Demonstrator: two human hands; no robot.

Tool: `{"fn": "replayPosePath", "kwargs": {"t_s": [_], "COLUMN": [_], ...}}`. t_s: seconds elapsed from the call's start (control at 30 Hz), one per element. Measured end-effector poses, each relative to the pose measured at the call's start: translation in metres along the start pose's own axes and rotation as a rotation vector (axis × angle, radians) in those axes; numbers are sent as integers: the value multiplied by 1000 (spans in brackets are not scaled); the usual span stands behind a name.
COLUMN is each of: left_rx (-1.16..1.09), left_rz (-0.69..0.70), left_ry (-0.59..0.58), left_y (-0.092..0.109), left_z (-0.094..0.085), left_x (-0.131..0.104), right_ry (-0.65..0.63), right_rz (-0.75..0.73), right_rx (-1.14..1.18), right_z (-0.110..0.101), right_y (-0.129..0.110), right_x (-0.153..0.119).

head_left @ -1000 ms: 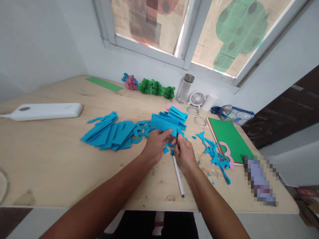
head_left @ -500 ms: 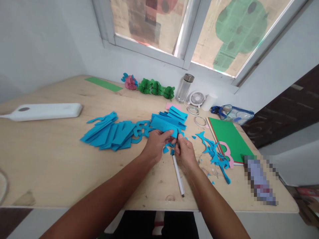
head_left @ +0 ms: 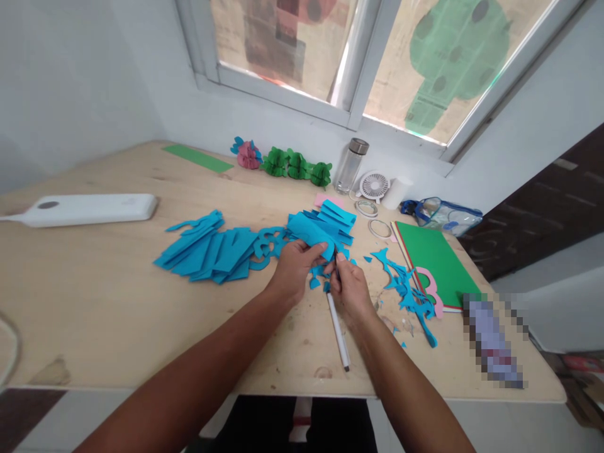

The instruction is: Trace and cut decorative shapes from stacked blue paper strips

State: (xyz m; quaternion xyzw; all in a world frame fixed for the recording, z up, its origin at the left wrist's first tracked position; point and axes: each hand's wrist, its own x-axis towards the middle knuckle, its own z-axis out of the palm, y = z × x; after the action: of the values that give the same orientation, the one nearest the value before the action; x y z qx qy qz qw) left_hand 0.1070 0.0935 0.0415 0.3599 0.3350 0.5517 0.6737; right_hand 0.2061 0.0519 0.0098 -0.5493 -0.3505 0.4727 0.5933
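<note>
Between thumb and fingers, my left hand [head_left: 296,267] pinches a folded piece of blue paper [head_left: 311,231]. My right hand [head_left: 350,281] is closed around small dark scissors [head_left: 336,259], mostly hidden by the fingers, with the blades at the paper's right edge. Small blue scraps [head_left: 315,283] lie under the hands. Just below them is a white marker [head_left: 338,333]. More folded blue strips [head_left: 338,214] lie behind the held paper, and a fanned stack of blue pieces [head_left: 212,255] is to the left.
Blue offcuts [head_left: 406,292] and green paper sheets [head_left: 434,261] lie to the right. Along the wall stand green paper ornaments [head_left: 296,165], a glass bottle [head_left: 349,167] and a small fan [head_left: 374,185]. A white power strip-like object [head_left: 89,209] lies on the left.
The held blue paper has turned and curls more, its right end tilting downward. Both hands stay in nearly the same place.
</note>
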Motion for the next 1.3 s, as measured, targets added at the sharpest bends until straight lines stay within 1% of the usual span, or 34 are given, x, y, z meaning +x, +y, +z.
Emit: {"fn": "replayPosePath", "kwargs": {"t_s": [0.2,0.47,0.63,0.83,1.1,1.3], "left_rx": [33,4,46,139,103,113], "left_rz": [-6,-15,5,-3,-16,-15], "left_ry": [-44,-3,-12,-49,-42,-37], "left_y": [-1,-2,-1,2,0,5], "left_z": [-1,-4,-4,-3,-7,-5], "left_x": [1,5,5,3,7,5], "right_ry": [5,-13,-10,-8,-33,-42], "right_rz": [-41,-12,-4,-21,-11,-3], "right_rx": [-32,-35,-2,-35,-51,-70], "right_z": [-2,-2,0,-2,-3,-2], "right_y": [-2,0,-1,-1,0,-2], "right_x": [-1,-1,-2,-2,0,-2]}}
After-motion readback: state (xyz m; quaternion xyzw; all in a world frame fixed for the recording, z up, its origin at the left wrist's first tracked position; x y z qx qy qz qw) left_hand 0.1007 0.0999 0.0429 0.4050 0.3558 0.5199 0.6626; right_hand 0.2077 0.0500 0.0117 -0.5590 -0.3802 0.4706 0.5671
